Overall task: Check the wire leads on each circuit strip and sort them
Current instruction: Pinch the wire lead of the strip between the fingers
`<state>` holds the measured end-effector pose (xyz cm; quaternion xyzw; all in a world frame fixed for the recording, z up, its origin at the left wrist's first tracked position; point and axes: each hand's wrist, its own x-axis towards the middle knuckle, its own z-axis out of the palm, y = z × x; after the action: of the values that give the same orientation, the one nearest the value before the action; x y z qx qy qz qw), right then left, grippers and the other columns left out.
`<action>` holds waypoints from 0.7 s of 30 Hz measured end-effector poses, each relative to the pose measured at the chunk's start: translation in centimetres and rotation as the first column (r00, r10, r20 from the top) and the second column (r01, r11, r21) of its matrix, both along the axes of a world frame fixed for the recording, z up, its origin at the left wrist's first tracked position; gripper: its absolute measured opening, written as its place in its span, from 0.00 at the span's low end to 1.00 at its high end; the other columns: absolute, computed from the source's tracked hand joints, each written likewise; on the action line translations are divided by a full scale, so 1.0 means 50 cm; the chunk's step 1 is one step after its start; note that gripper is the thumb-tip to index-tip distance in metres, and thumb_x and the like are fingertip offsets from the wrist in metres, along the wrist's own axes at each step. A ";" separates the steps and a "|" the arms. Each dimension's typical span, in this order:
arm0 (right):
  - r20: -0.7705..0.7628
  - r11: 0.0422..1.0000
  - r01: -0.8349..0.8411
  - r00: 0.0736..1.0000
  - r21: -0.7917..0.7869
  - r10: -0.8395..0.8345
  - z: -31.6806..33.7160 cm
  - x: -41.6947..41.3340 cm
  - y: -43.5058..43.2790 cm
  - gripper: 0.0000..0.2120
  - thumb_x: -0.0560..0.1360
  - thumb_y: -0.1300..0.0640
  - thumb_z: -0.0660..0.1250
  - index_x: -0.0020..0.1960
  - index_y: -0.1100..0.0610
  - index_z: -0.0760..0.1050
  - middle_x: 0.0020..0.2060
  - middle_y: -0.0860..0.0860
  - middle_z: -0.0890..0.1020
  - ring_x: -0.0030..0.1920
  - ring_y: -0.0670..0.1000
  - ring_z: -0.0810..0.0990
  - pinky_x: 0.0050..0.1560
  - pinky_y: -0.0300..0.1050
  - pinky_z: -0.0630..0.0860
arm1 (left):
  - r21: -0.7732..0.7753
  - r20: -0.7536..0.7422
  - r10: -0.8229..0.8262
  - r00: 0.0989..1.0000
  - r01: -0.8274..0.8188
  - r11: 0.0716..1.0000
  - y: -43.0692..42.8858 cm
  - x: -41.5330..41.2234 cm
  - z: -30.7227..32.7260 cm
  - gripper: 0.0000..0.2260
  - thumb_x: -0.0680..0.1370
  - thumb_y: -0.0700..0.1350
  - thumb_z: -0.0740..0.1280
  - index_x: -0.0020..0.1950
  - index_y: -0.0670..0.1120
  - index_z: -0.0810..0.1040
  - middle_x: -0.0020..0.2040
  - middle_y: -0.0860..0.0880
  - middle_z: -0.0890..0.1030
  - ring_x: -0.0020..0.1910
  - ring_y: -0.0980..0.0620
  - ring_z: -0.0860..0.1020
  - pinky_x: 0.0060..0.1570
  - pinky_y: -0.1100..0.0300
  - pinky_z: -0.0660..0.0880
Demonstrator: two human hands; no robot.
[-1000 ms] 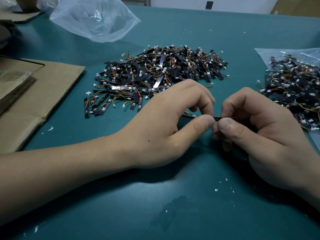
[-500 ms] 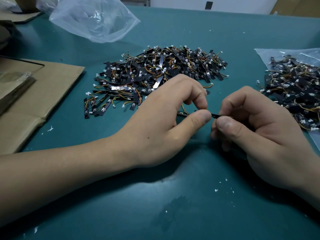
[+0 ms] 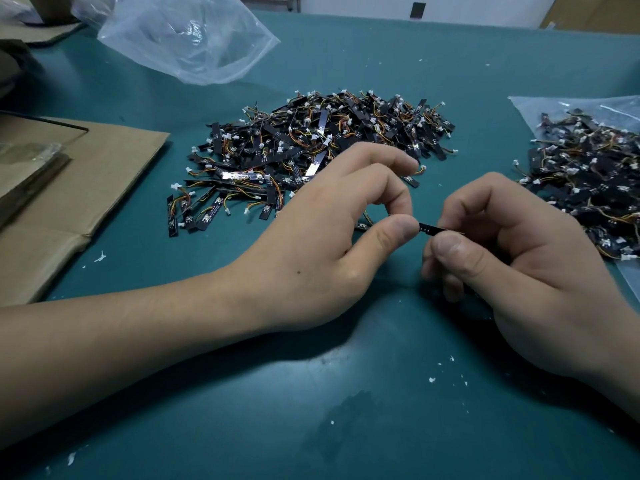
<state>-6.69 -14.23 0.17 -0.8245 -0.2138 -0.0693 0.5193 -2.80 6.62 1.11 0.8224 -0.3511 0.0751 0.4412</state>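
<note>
while the left hand (image 3: 311,258) pinches one end, the right hand (image 3: 519,271) pinches the circuit strip (image 3: 427,229) between them.

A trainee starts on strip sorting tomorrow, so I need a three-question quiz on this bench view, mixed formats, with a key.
1. True or false: the left hand and the right hand both pinch one circuit strip.
2. The right pile of strips lies on: A) a metal tray, B) clear plastic, C) a foam pad.
3. Fill in: the central pile lies on a ____ table top.
Key: 1 true; 2 B; 3 teal.
</note>
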 end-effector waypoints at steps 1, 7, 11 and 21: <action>-0.001 1.000 -0.002 1.000 0.004 0.002 0.000 0.000 0.001 0.04 0.79 0.49 0.65 0.49 0.48 0.72 0.37 0.50 0.85 0.30 0.51 0.80 0.33 0.38 0.76 | -0.004 0.002 -0.002 1.000 0.002 1.000 0.000 0.000 0.000 0.03 0.82 0.42 0.67 0.49 0.47 0.76 0.67 0.49 0.75 0.67 0.59 0.73 0.60 0.68 0.66; -0.015 1.000 -0.020 1.000 -0.022 0.019 0.000 0.003 -0.002 0.05 0.79 0.49 0.65 0.49 0.50 0.73 0.35 0.50 0.83 0.30 0.50 0.79 0.33 0.37 0.75 | -0.012 -0.026 -0.007 1.000 0.007 1.000 0.000 0.000 0.000 0.04 0.82 0.42 0.68 0.48 0.48 0.75 0.67 0.50 0.76 0.66 0.59 0.74 0.60 0.68 0.66; -0.041 1.000 -0.025 0.999 0.012 0.025 -0.002 0.004 -0.005 0.06 0.78 0.50 0.66 0.49 0.51 0.73 0.36 0.53 0.83 0.30 0.50 0.79 0.32 0.39 0.76 | -0.008 -0.022 -0.015 1.000 0.014 1.000 -0.001 0.000 0.001 0.03 0.82 0.42 0.67 0.49 0.47 0.76 0.66 0.50 0.76 0.66 0.59 0.74 0.59 0.68 0.66; 0.025 0.988 0.059 0.998 -0.140 -0.056 0.004 0.003 -0.003 0.13 0.78 0.44 0.64 0.41 0.50 0.71 0.27 0.48 0.74 0.27 0.43 0.68 0.29 0.33 0.65 | -0.072 0.033 0.094 0.995 -0.091 0.993 0.001 -0.001 0.001 0.02 0.80 0.43 0.70 0.48 0.47 0.79 0.50 0.52 0.82 0.54 0.54 0.79 0.55 0.64 0.69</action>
<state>-6.56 -14.38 0.39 -0.8641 -0.1995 -0.0776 0.4555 -2.87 6.65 1.18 0.8203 -0.3178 0.1226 0.4594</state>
